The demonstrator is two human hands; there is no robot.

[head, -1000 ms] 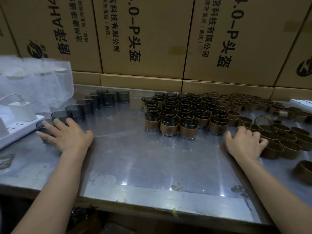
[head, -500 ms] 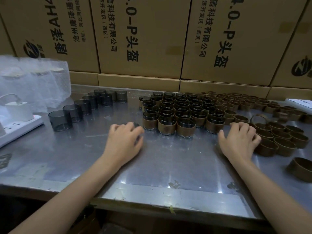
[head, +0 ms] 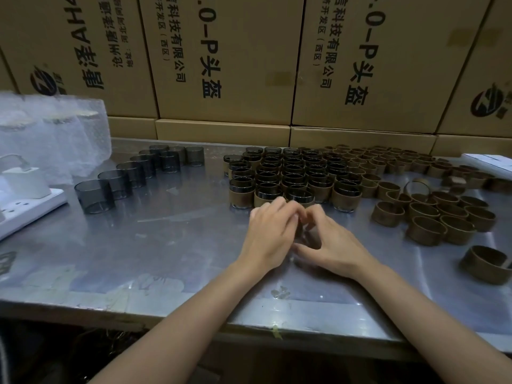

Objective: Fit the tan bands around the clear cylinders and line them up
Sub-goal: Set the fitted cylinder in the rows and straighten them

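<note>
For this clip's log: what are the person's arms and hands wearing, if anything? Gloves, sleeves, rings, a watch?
Nothing shows. The left hand and the right hand are bare, with no gloves and no rings visible. Both forearms are uncovered from wrist to frame edge: no sleeve, watch or wristband appears. Fingernails look short and unpainted, though the dim light blurs fine detail.

I see my two arms and my two hands. My left hand (head: 267, 235) is at about eleven o'clock from my right hand (head: 336, 245). Both arms are bare all the way down. I see no sleeves on them. My wrists have no watch and no band. My fingers have no rings. I wear no gloves. My nails are short and plain, as far as I can see.
</note>
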